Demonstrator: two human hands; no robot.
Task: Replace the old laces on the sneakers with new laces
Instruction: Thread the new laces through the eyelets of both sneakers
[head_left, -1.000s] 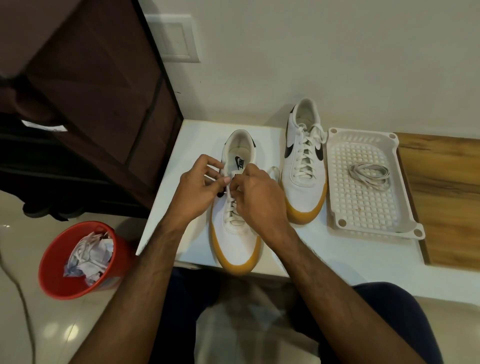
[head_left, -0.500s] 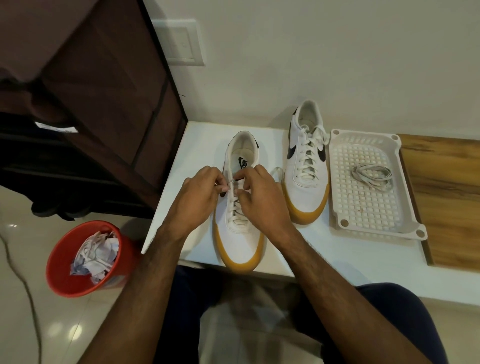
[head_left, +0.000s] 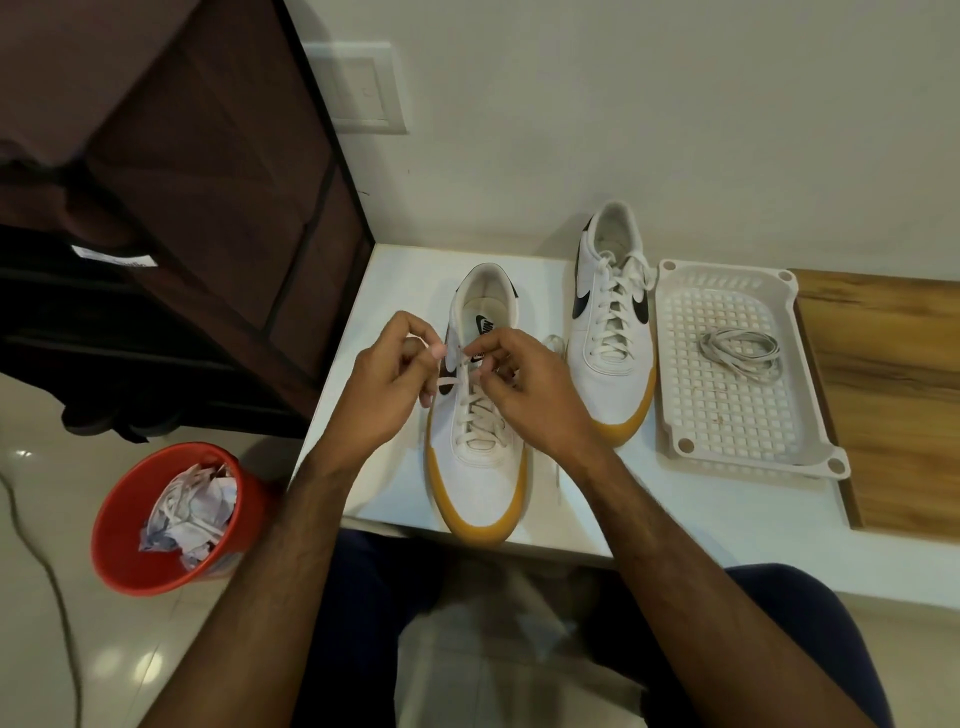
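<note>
Closest in, two bare forearms reach up from the near edge of the white table (head_left: 395, 291), over dark-trousered knees. On the floor off the table's left edge stands a red bin (head_left: 156, 525), stuffed with crumpled paper and what looks like a loose white lace.

At the table's near edge, toe pointing at the person, sits the near sneaker (head_left: 480, 415): white upper, gum-yellow sole, black swoosh mostly hidden behind the hands. Both hands work at its upper eyelets. The left hand (head_left: 387, 387) has its fingers curled, thumb and forefinger pinching a white lace (head_left: 451, 382) end on the shoe's left side. The right hand (head_left: 524, 389) is curled too, fingertips pinched on the lace just over the tongue. The lower rows are crossed and threaded already; a loose tail trails down past the right wrist toward the near edge.

Further back and to the right, the second sneaker (head_left: 610, 332) stands fully laced, its heel near the table's far edge, just beside the white plastic tray (head_left: 737, 447). In the tray, toward its far right, lies a coiled grey-white lace bundle (head_left: 740, 351). The tray's right side sits against a wooden board (head_left: 893, 384).

Left of the table rises a dark brown fabric wardrobe (head_left: 208, 171), and on the wall behind is a white switch plate (head_left: 358, 88).
</note>
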